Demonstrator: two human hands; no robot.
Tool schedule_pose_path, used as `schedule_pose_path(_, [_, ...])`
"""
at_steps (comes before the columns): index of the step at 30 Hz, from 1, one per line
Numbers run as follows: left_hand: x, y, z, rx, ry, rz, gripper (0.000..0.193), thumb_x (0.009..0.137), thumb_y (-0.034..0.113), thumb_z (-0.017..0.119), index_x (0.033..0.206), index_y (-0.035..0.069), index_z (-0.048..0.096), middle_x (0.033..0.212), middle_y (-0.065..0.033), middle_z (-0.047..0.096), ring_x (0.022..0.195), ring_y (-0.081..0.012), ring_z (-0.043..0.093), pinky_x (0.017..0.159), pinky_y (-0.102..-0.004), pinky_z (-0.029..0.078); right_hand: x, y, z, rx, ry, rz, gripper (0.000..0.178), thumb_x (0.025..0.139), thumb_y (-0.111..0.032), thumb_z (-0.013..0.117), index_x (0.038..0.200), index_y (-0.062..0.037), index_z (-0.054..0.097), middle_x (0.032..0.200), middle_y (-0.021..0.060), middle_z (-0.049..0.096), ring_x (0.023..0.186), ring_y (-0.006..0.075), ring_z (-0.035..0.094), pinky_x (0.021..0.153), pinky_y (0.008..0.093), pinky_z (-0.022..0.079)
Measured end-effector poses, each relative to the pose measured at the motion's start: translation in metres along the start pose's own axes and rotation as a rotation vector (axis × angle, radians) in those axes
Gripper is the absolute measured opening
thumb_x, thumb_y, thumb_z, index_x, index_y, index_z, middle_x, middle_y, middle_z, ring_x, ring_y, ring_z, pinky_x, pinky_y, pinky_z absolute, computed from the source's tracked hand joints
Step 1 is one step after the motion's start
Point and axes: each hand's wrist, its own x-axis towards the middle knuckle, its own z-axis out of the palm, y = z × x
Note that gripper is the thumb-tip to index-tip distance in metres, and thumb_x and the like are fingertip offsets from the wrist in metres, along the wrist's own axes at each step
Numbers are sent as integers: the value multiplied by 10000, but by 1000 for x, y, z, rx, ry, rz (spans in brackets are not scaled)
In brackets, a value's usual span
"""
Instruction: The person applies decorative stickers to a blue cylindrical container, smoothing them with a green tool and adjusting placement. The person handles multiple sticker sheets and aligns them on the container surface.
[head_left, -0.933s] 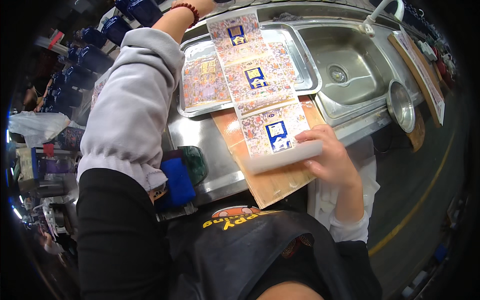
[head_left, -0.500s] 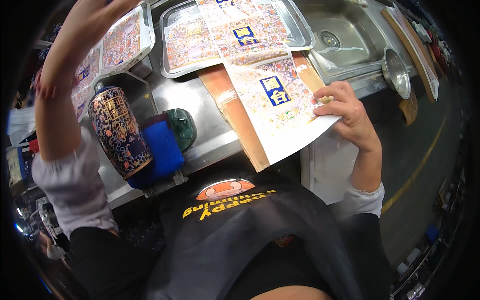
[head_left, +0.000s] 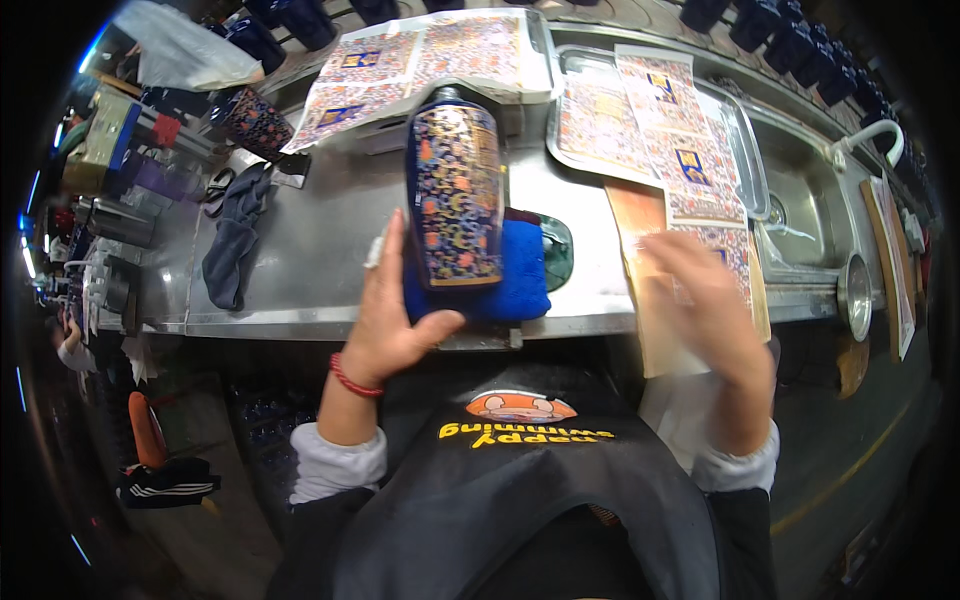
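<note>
While the left hand (head_left: pixel 385 325) spreads wide beside a patterned bottle (head_left: pixel 456 200), contact unclear, right hand (head_left: pixel 712 310) blurred, grip unclear

Bottle (head_left: pixel 455 195) rested on towel (head_left: pixel 525 280), left hand (head_left: pixel 385 315) just left of it. Right hand (head_left: pixel 710 305) was over wooden board (head_left: pixel 637 215), at right. Label strip (head_left: pixel 680 140) ran from tray (head_left: pixel 742 135) onto board; sink (head_left: pixel 800 175) lay right of tray. Cloth (head_left: pixel 238 235), scissors (head_left: pixel 218 190) sat left on counter (head_left: pixel 330 240).
</note>
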Motion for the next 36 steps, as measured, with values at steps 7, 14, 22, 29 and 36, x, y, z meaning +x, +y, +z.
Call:
schedule_pose_path(7, [4,4,7,332,157,213,1147,727,432,835,1562,-44,209,1437,-256,441,1327,-429,400,1150,-615,162,66,-6,98,-370,-165,-2,605,806,-192,767,1345,-29,545,1285,218,556,1106,396,548,910,482,489])
schedule_pose_path(14, [23,-3,1,326,110,282,1131,731,545,815,1568,25,260,1499,-235,397,1394,-426,328,1161,-627,114,65,-8,98,-121,-156,92,678,770,-86,757,1385,-40,478,1188,196,509,1109,385,533,954,457,461])
schedule_pose_path(22, [76,-8,-31,415,35,504,974,856,846,372,1451,90,523,1406,-90,575,1442,-349,291,1207,-604,-11,84,-15,54,933,85,446,289,899,-4,644,1187,-22,631,985,43,669,877,83,630,750,242,536])
schedule_pose_path(29, [89,-28,-30,280,131,397,889,927,766,382,1461,67,509,1394,-56,600,1433,-330,329,1206,-574,43,163,-49,45,637,-37,103,198,953,-114,656,1112,2,672,935,30,679,856,95,631,773,248,520])
schedule_pose_path(36, [31,-27,-16,136,4,270,1239,771,825,592,1527,-94,249,1488,-295,409,1411,-477,301,1175,-642,91,173,-18,60,1178,-10,442,166,995,-171,631,1082,-31,654,931,27,691,809,92,657,711,249,549])
